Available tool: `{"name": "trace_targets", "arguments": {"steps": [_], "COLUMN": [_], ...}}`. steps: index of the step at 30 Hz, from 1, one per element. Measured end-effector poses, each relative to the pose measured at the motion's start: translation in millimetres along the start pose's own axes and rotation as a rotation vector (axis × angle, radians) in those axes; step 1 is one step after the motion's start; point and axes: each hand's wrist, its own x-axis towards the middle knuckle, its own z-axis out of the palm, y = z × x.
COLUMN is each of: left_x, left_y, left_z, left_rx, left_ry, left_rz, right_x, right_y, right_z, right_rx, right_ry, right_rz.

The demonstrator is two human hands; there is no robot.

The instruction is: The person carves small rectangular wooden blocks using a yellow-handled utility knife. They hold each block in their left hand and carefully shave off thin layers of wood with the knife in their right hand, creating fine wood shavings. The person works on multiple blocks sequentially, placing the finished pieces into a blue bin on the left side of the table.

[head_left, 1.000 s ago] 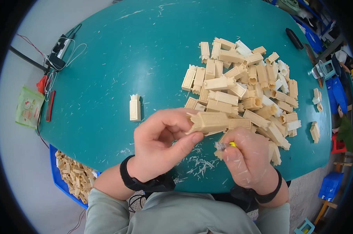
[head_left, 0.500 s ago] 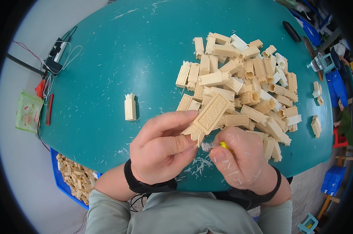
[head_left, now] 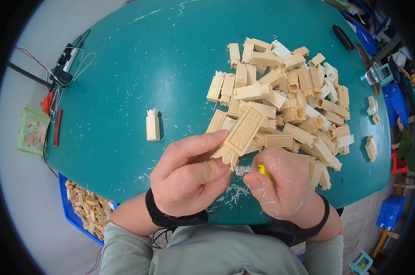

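Over the near desk edge [head_left: 125, 151]: work position, both hands.
Left hand [head_left: 186, 176]: grip clenched on beige moulded block [head_left: 241, 133], held above the desk.
Block: judged light, stiff, brittle at its fringed end; hold by long sides.
Axis: fringed end toward the person, other end up-right.
Right hand [head_left: 285, 188]: grip clenched on yellow-handled tool [head_left: 255, 170] at fringe.
Right: loose block pile [head_left: 294, 96].

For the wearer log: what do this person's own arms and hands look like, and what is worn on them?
Both hands are bare, without gloves. The left hand and right hand each have a black band at the wrist. Grey-green long sleeves are pushed up the forearms. Pale shavings cling to the right hand's back.
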Motion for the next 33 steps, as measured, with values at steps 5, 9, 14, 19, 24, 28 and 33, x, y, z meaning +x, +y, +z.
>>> {"name": "trace_targets", "arguments": {"steps": [5,9,14,19,24,28,33], "left_x": [2.4,4.5,18.5,20.8,18.2,17.5,17.8], "left_y": [1.0,1.4,-8.3,-42.9,-53.6,-44.1,-37.6], "left_z": [-2.6,-0.6,-8.1,-36.4,-38.3,-12.9,-7.8], "left_rx": [0.04,-0.054,-0.534,0.781,1.076,0.442,0.475], "left_ry": [-0.023,0.04,0.216,-0.264,-0.307,-0.369,-0.531], "left_rz": [0.043,-0.019,-0.541,-0.472,-0.152,-0.347,-0.471], "right_x": [0.4,1.9,0.8,4.4,4.2,5.1,5.0], "right_y": [2.9,0.6,0.6,-1.5,-2.4,-2.0,-1.9], "right_z": [-0.2,-2.4,-11.9,-16.1,-18.6,-19.0,-20.1], "right_rx": [-0.053,0.023,0.155,0.177,0.211,0.206,0.228], "right_ry": [0.029,0.013,0.018,0.085,0.1,0.101,0.101], "right_rz": [0.01,0.025,0.174,0.225,0.238,0.213,0.215]}}
